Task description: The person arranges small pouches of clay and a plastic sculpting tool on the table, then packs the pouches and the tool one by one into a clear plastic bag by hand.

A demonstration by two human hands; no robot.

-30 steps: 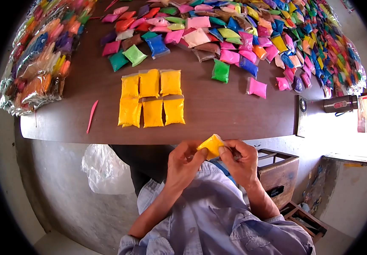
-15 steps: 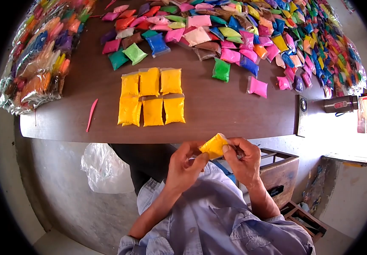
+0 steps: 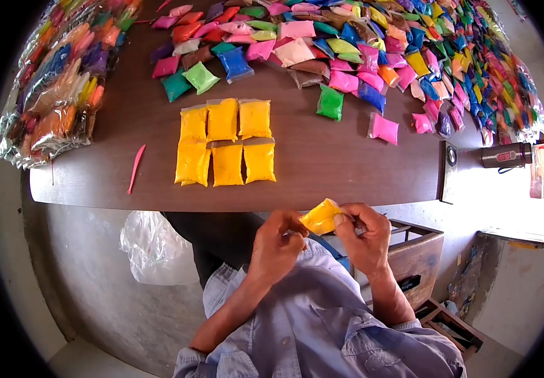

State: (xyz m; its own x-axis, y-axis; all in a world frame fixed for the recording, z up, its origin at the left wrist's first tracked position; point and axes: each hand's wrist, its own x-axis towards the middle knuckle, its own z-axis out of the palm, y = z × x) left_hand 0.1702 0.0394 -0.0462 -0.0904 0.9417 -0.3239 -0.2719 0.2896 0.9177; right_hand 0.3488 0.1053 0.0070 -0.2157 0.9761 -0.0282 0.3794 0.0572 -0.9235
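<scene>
Yellow packet (image 3: 320, 217), 1 — just off the near edge of the bench (image 3: 328, 170); right hand (image 3: 367, 238) pinches its right end, presumably steadying it; left hand (image 3: 276, 244) at left corner, grip unclear. Laid-out yellow packets (image 3: 223, 123), 2 rows — apart from mixed pile (image 3: 368, 58), seemingly grouped by colour.

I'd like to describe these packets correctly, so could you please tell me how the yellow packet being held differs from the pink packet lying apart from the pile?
The yellow packet is pinched in the right hand, while the pink packet lies on the table, untouched. The yellow packet is closer to the person's shirt than the pink packet. Both look plump, with clear plastic wrapping.
</scene>
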